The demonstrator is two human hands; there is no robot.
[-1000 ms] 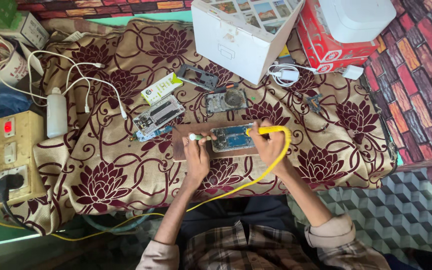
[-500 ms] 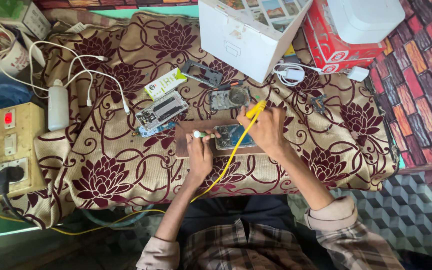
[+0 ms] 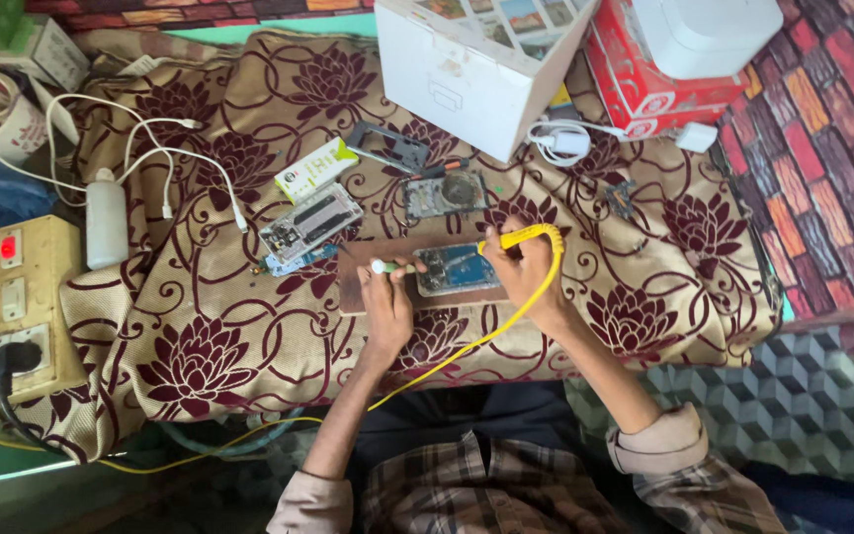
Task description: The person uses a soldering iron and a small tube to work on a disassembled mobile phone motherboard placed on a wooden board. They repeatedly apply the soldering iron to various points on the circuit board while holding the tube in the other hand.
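Moved: yellow-handled corded soldering iron [image 3: 518, 237] lowered back toward blue opened phone board [image 3: 455, 269].
Right hand [image 3: 526, 277]: closed round iron.
Left hand [image 3: 387, 302]: pinching green-tipped tool [image 3: 384, 266].

Floral cloth-covered table [image 3: 200, 346]: wooden board [image 3: 358, 297], opened phones [image 3: 310, 222], white box [image 3: 467, 69].

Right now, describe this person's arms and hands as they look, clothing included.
Both hands are bare: no gloves, rings or watch show on the left hand or the right hand. The forearms are uncovered. The checked shirt, in brown, grey and cream, has its sleeves rolled up, the left cuff and right cuff bunched near the elbows.
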